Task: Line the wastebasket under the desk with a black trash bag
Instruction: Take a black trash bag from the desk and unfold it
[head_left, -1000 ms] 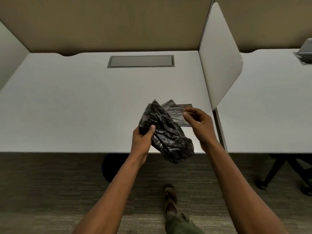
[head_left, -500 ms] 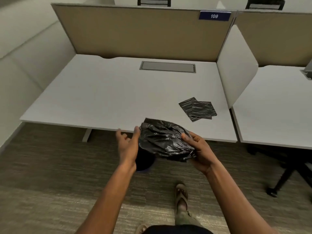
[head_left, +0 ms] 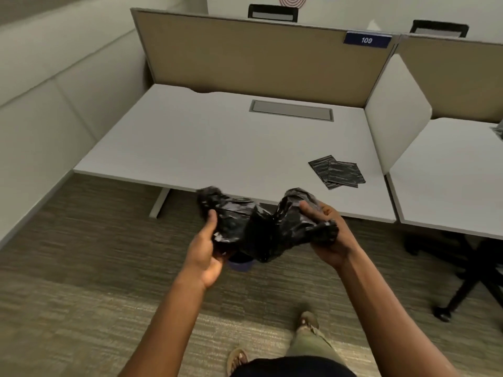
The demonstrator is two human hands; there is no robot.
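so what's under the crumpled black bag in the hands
Below the crumpled black plastic trash bag, held by the left hand and right hand, a curved bluish rim peeks out over the grey carpet, probably the wastebasket. The bag covers the rest of it.

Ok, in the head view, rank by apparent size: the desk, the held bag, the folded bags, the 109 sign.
1. desk
2. held bag, though being nearer the camera enlarges it
3. folded bags
4. 109 sign, close to the folded bags and much farther away

Both hands [head_left: 206,251] [head_left: 330,235] hold a crumpled black trash bag [head_left: 261,227], perhaps above the wastebasket [head_left: 241,263].
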